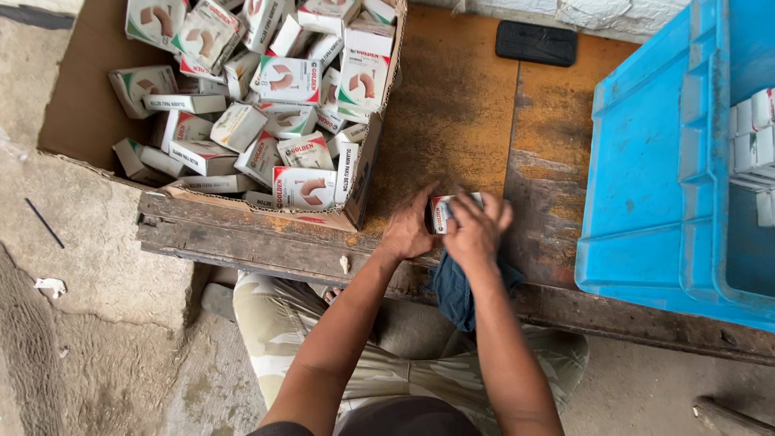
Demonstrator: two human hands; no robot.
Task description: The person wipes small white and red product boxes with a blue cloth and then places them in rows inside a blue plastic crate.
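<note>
Nearest the camera, the person's knees in pale patterned trousers (420, 371) sit under the edge of a rusty, worn workbench (452, 105), which puts the work straight in front of the body. Both forearms reach forward and meet over the bench's near edge. The left hand (408, 230) has its fingers curled around the left end of a small white carton (443, 211) with red and green print, pinning it steady. The right hand (478, 230) covers the carton's right side, fingers folded over it and over a dark blue cloth (454, 287) that hangs down from under the palm, apparently pressed against the carton's face. The carton lies low on the bench between the two hands, mostly hidden by them.

To the left, within easy reach, an open cardboard box (81, 97) holds a loose heap of matching cartons (286, 79). On the right a blue plastic crate (654, 161) rests on the bench, with white packs stacked neatly inside (755, 137). A black rectangular pad (536, 42) lies at the far edge.
</note>
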